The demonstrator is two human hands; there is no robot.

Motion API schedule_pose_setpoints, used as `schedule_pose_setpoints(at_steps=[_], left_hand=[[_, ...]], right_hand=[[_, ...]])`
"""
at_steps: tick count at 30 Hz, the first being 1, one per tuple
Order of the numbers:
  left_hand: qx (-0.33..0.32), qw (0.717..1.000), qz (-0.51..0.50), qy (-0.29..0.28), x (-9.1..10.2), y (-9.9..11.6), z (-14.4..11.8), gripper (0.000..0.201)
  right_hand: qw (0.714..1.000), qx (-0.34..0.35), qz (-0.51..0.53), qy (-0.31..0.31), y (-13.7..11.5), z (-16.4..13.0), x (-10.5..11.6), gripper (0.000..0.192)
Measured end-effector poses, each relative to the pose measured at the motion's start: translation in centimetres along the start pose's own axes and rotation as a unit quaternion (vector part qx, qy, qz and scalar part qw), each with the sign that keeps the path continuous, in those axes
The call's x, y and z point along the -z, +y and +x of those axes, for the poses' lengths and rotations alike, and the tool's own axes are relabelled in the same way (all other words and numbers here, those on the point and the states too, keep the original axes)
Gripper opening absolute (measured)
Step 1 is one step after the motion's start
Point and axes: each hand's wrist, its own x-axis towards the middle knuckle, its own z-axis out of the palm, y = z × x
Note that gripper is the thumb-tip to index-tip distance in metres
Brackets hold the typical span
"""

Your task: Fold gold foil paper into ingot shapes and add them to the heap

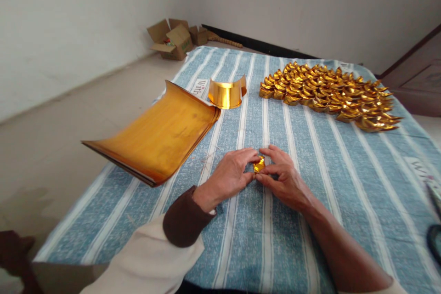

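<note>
- On your far left, a curled stack of gold sheets (pixel 158 135) lies over the edge of the striped cloth (pixel 310 220). The sheets look thin and springy, and their corners lift by themselves. They will probably slide on one another, so peel off a single sheet by its corner.
- Just beyond the stack, one small gold strip (pixel 227 93) stands on its edge, bent into an arc. It looks featherlight, so a draught or a brushing sleeve could tip it.
- Your left hand (pixel 230 175) is closed narrow. Its thumb and fingertips pinch the left side of the small gold fold (pixel 259 164).
- The fold sits between your two hands at the middle of the cloth, low over it. I cannot tell whether it touches the cloth. I judge it to be foil-faced paper, almost weightless, slick on the shiny side, and quick to crease for good. Hold it at the folded edges and corners with your fingertips, and press lightly.
- Your right hand (pixel 280 175) mirrors the left, pinching the right side of the fold.
- On the far right, a heap of finished gold pieces (pixel 327 94) is packed close together, well apart from your hands. They are hollow and would crush easily.
</note>
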Motion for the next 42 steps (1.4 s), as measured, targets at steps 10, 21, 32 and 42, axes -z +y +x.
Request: schedule_pose_setpoints(at_steps=[10, 21, 32, 42], left_hand=[[0.000, 1.000, 0.014, 0.001, 0.1, 0.2, 0.0, 0.019], [0.015, 0.999, 0.026, 0.012, -0.1, 0.2, -0.1, 0.022], [0.017, 0.999, 0.036, 0.020, -0.3, -0.1, -0.3, 0.027], [0.021, 0.999, 0.040, 0.017, -0.2, -0.1, -0.3, 0.027]], right_hand=[[0.999, -0.008, -0.009, 0.045, -0.1, 0.2, -0.9, 0.011], [0.992, -0.054, 0.045, 0.103, 0.0, 0.2, -1.3, 0.020], [0.989, -0.054, 0.032, 0.136, 0.2, 0.3, -1.9, 0.018], [0.991, -0.043, 0.023, 0.127, 0.3, 0.4, -1.8, 0.018]])
